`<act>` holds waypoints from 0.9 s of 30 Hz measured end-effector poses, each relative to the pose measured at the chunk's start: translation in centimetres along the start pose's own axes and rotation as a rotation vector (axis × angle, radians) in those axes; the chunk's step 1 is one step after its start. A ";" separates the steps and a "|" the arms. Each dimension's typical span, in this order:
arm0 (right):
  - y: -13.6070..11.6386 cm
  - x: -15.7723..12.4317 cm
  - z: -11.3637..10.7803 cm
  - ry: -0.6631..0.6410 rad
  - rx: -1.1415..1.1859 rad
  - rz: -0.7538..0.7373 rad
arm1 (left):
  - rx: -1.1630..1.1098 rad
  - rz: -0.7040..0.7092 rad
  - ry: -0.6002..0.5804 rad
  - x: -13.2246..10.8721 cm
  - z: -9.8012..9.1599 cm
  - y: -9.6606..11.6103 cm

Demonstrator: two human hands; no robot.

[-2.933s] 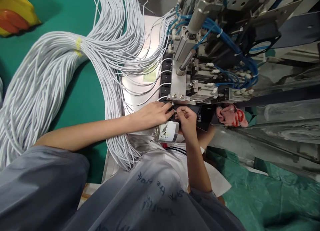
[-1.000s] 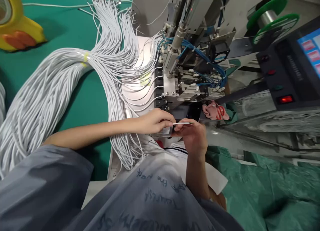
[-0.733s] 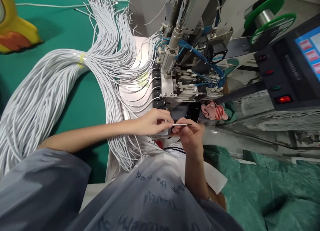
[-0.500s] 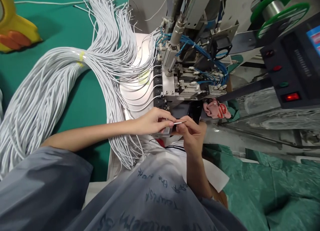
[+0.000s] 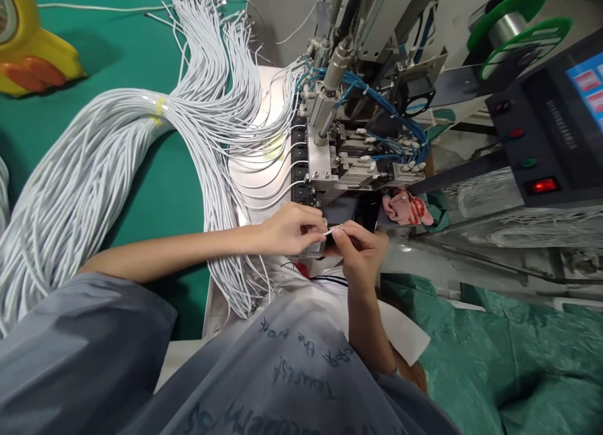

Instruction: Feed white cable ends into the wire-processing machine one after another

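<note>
Between finger and thumb, my left hand (image 5: 294,229) pinches a thin white cable (image 5: 331,230) close to its end. My right hand (image 5: 362,252) is closed on the cable's tip, where fine wire ends show between thumb and forefinger. Both hands almost meet just below the front of a soldering machine (image 5: 320,159). Several white cables run into the machine's row of black clamps (image 5: 299,154). Under my left forearm lies a loose fan of white cables (image 5: 223,234), joined to a thick bundle (image 5: 94,140) tied with yellow tape (image 5: 160,105).
A green mat (image 5: 117,39) covers the table at left, with a yellow duck-shaped object (image 5: 42,58) on it. At right are a green wire spool (image 5: 527,39), a control box (image 5: 532,127) with a lit red switch, a pink cloth (image 5: 406,206) and green sheeting (image 5: 499,353).
My right thumb and fingers have shifted slightly on the cable tip, and its fine wire ends now point more upward. The left hand keeps its pinch. The view has moved slightly.
</note>
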State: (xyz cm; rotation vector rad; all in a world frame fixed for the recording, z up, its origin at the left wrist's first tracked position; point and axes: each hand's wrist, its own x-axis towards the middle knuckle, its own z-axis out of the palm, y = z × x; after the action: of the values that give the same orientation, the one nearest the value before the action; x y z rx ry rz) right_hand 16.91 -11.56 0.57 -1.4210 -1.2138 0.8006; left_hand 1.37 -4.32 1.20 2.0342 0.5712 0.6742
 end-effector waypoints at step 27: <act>7.5 4.3 0.7 -0.096 -0.045 0.173 | 0.838 0.050 -0.231 1.1 -1.4 -4.2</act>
State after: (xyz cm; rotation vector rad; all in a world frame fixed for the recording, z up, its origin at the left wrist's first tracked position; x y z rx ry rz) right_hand 19.26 -6.77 -6.26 -1.5547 -1.1984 0.9750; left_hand 0.70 -0.75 -1.55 2.8587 0.7425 0.2150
